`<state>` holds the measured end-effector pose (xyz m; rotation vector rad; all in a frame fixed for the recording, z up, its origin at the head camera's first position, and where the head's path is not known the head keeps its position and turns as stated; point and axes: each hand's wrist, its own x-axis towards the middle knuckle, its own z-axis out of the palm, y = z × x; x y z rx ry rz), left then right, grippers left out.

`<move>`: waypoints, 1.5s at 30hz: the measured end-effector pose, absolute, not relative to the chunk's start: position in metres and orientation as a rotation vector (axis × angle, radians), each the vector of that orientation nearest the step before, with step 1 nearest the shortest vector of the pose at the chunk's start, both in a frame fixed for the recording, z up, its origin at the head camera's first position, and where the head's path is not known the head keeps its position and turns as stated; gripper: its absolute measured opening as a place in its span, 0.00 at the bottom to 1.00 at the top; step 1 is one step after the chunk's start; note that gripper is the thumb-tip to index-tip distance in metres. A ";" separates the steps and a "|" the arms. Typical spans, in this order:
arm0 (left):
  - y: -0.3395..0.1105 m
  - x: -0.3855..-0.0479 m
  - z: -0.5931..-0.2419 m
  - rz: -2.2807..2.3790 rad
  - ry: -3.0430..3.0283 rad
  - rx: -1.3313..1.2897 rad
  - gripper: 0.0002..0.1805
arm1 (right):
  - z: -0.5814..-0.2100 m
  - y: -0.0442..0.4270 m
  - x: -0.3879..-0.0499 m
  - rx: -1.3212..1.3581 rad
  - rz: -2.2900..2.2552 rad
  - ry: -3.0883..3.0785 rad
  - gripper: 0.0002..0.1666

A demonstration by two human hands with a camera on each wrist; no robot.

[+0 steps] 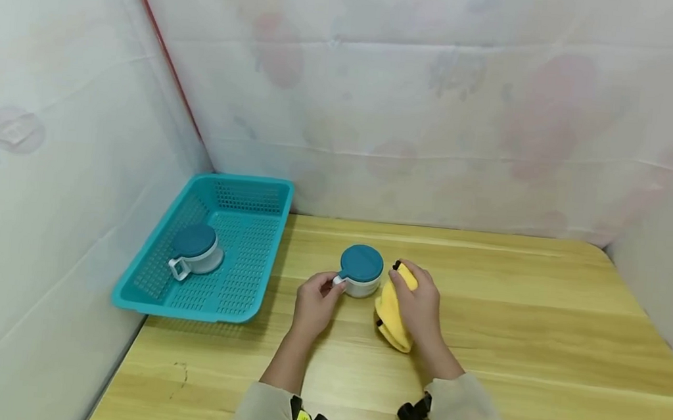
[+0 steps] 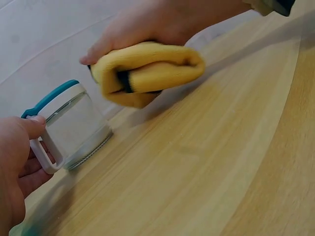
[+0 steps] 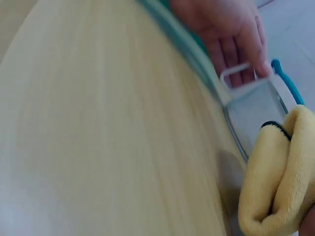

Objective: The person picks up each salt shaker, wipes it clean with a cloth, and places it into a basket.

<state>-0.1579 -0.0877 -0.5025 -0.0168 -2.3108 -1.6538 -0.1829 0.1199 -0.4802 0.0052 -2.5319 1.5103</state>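
Observation:
A clear jar (image 1: 361,287) with a blue lid (image 1: 362,263) and a white handle (image 2: 45,156) stands upright on the wooden table. My left hand (image 1: 315,302) pinches that handle, thumb on top by the lid's tab. In my right hand (image 1: 421,302) is a folded yellow cloth (image 1: 389,308) with dark edging, gripped just to the right of the jar. The left wrist view shows the cloth (image 2: 147,73) held above the tabletop, apart from the jar. Most of the right hand is out of the right wrist view, behind the cloth (image 3: 275,177).
A teal plastic basket (image 1: 276,258) with perforated walls stands at the table's left. Inside it sits a second jar (image 1: 209,260) with a blue lid, its handle toward the front left. Patterned fabric (image 1: 415,111) hangs behind the wooden table (image 1: 540,331).

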 end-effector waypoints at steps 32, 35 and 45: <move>-0.086 -0.158 -0.498 -1.480 -2.315 -0.053 0.10 | -0.485 0.091 -0.179 -0.175 2.039 -2.434 0.41; -0.088 -0.159 -0.498 -1.441 -2.318 -0.064 0.11 | -0.486 0.088 -0.178 -0.183 1.987 -2.455 0.39; -0.087 -0.154 -0.504 -1.322 -2.374 -0.121 0.10 | -0.492 0.098 -0.190 -0.198 1.938 -2.539 0.34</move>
